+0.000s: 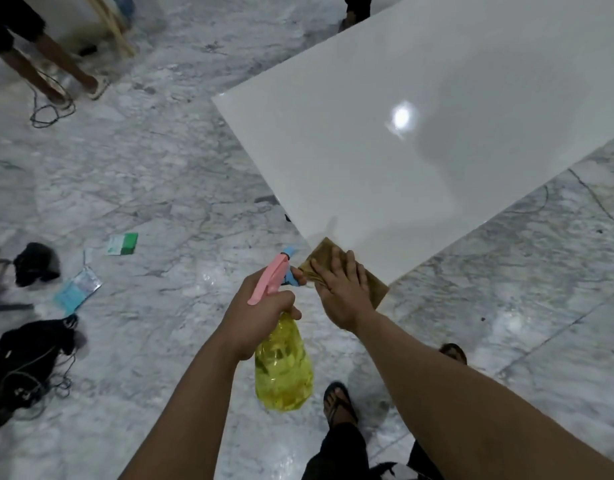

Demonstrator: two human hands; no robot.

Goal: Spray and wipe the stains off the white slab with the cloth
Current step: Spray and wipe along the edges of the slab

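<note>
My right hand (343,292) presses the cloth (324,252) flat, fingers straight, on the white slab's (420,133) near corner; my left hand (260,313) grips the spray bottle (285,372).

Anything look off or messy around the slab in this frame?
Floor clutter, mainly: a green-and-white packet and a pale blue packet lie loose on the grey marble floor, with a tangled dark cord farther back. The glossy white slab shows no clear stain; the brown cloth overhangs its near corner.
</note>
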